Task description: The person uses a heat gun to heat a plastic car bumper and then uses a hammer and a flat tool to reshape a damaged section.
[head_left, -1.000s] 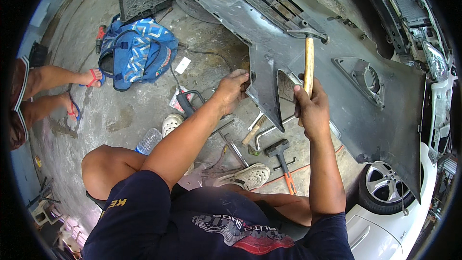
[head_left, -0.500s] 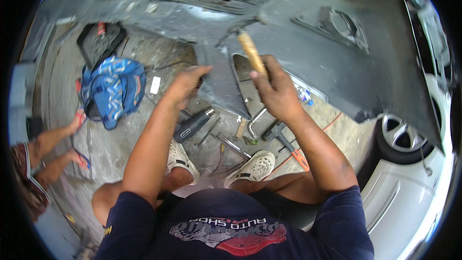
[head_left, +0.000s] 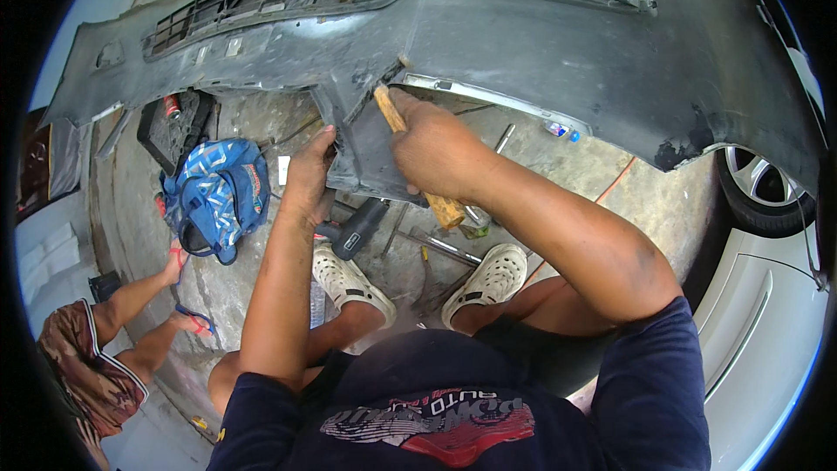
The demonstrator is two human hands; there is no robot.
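Observation:
A dark grey car bumper [head_left: 488, 35] spreads across the upper part of the head view. Its narrow flap [head_left: 381, 150] points down toward me, between my hands. My left hand [head_left: 309, 170] is closed on the flap's left edge, thumb up; part of its fingers is hidden behind the flap. In my right hand [head_left: 436, 144] is a hammer [head_left: 390, 109], gripped round its worn wooden handle. The slim dark head lies close over the upper part of the flap; whether it touches cannot be made out. Below the flap, a black heat gun [head_left: 359, 228] rests on the floor.
Metal bars [head_left: 445, 249] lie on the floor between my white clogs [head_left: 484, 286]. At left are a blue bag [head_left: 222, 192] and a black tray-like part [head_left: 174, 135] with a red can. Another person's legs [head_left: 131, 323] show lower left. A white car [head_left: 741, 314] stands right.
My right hand has swung the hammer left and down, bringing its head close over the flap. The left hand stays at the flap's edge. The view has shifted, showing more of the bumper.

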